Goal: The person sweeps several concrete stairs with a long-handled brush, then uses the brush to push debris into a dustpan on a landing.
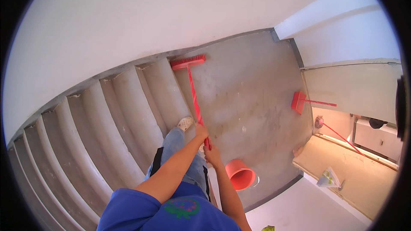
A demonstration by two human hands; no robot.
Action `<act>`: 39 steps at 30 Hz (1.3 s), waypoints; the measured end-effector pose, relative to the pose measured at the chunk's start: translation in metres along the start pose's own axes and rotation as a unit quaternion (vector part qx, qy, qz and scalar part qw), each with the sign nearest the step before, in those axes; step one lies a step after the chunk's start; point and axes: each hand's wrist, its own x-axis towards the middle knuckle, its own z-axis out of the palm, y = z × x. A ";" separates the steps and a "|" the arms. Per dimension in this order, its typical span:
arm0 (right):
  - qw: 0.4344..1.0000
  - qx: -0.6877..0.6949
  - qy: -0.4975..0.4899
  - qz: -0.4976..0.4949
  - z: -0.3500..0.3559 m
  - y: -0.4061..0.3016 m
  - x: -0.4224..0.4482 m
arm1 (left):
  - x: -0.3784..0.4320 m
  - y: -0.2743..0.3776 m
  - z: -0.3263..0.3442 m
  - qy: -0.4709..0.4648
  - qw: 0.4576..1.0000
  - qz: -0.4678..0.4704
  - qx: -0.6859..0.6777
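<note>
A red push broom with a wrapped handle [194, 94] stretches away from me over the landing. Its bristled head [188, 62] lies on the floor at the edge of the stairs, close to the wall skirting. My left hand [201, 131] is closed around the handle's upper part. My right hand [212, 154] grips it nearer the end, close to my body. Right of my right forearm, a red plastic bucket [240, 175] rests on the floor; its inside is dark, and I cannot tell what it holds.
Concrete stairs [118, 115] fill the left side, and my shoe is at their edge. A red dustpan [298, 102] stands by the doorway on the right. Beyond it leans a red-handled mop [340, 136]. A plastic bag [329, 178] hangs at the open door [359, 179]. White walls border the landing.
</note>
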 end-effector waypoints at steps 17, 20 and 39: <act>0.952 -0.246 0.155 0.092 -0.179 0.111 -0.220 | -0.285 -0.002 0.102 -0.519 0.778 -0.327 -0.136; 0.964 -0.207 0.143 0.087 -0.203 0.109 -0.252 | -0.325 0.019 0.095 -0.478 0.807 -0.317 -0.140; 0.951 -0.286 0.091 0.072 -0.257 0.146 -0.273 | -0.368 -0.014 0.148 -0.488 0.784 -0.360 -0.133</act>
